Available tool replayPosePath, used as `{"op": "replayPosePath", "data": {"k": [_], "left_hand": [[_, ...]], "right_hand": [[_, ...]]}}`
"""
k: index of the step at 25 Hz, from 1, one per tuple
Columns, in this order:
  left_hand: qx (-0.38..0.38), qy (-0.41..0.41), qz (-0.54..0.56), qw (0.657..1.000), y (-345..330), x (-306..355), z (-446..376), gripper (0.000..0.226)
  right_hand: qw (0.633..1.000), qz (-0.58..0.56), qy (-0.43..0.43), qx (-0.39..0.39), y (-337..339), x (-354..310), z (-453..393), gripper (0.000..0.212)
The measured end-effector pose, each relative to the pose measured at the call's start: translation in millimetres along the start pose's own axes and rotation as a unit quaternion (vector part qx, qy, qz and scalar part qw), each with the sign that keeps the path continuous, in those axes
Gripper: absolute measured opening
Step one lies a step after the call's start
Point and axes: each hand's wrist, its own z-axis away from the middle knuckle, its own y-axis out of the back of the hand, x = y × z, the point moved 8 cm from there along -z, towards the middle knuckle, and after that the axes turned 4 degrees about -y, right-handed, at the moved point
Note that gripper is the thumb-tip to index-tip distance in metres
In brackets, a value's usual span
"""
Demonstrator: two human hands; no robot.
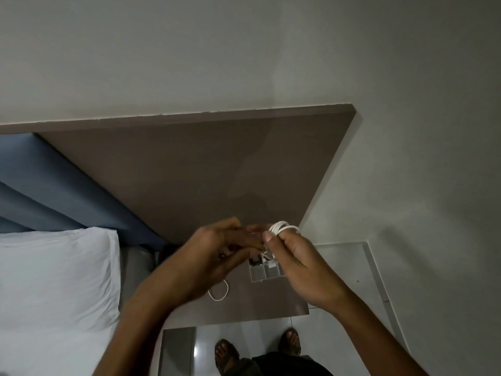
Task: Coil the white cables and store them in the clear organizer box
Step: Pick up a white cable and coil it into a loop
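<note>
Thin white cable [283, 227] is looped round the right hand's [301, 263] fingertips, thumb pinching the coil. Left hand [214, 256] sits just beside it, fingers curled toward the loops; whether it grips a strand, cannot tell. Likely light, limp, springy: pinch where the loops cross or they will uncoil. Clear plastic organizer box [267, 272] lies below the hands on the brown table [189, 172], mostly hidden. Second loose white cable loop [219, 290] lies under the left wrist, partly covered.
</note>
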Motion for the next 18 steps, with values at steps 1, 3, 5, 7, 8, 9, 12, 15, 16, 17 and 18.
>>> {"op": "replayPosePath", "data": {"k": [1,3,5,7,8,9,12,15,16,17,18], "left_hand": [[0.010,-0.004,0.018,1.000,8.5,0.2,-2.7,0.018],[0.010,0.011,0.095,0.995,14.9,-3.9,-7.4,0.013],[0.003,0.042,0.197,0.979,12.4,-13.4,-12.1,0.016],[0.004,0.049,0.267,0.962,5.7,-21.6,-17.3,0.018],[0.010,0.044,0.303,0.952,0.9,-24.0,-19.8,0.015],[0.024,0.041,0.341,0.939,-4.6,-25.9,-21.3,0.012],[0.072,0.062,0.427,0.900,-25.6,-32.2,-17.8,0.018],[0.083,0.084,0.457,0.882,-51.5,-37.5,-10.3,0.031],[0.074,0.096,0.477,0.870,-60.7,-37.6,-7.5,0.034],[0.063,0.105,0.493,0.862,-68.2,-36.2,-4.4,0.036],[0.060,0.108,0.496,0.860,-72.4,-34.7,-1.2,0.037]], "right_hand": [[0.999,-0.006,-0.031,-0.025,-5.9,5.0,3.1,0.029],[0.988,-0.084,-0.090,-0.090,-20.1,10.5,11.4,0.038],[0.960,-0.208,-0.100,-0.160,-32.8,6.0,19.9,0.049],[0.924,-0.301,-0.098,-0.215,-37.8,-2.7,25.9,0.045],[0.909,-0.330,-0.097,-0.234,-38.4,-6.6,27.1,0.041],[0.895,-0.355,-0.101,-0.250,-38.4,-10.6,27.9,0.039],[0.858,-0.422,-0.111,-0.272,-36.9,-15.9,29.1,0.042],[0.829,-0.466,-0.112,-0.287,-35.6,-15.4,30.3,0.042],[0.823,-0.474,-0.115,-0.291,-35.7,-13.3,30.7,0.042],[0.820,-0.477,-0.118,-0.294,-35.6,-10.8,30.9,0.043],[0.818,-0.478,-0.122,-0.294,-35.8,-7.2,30.7,0.044]]}}
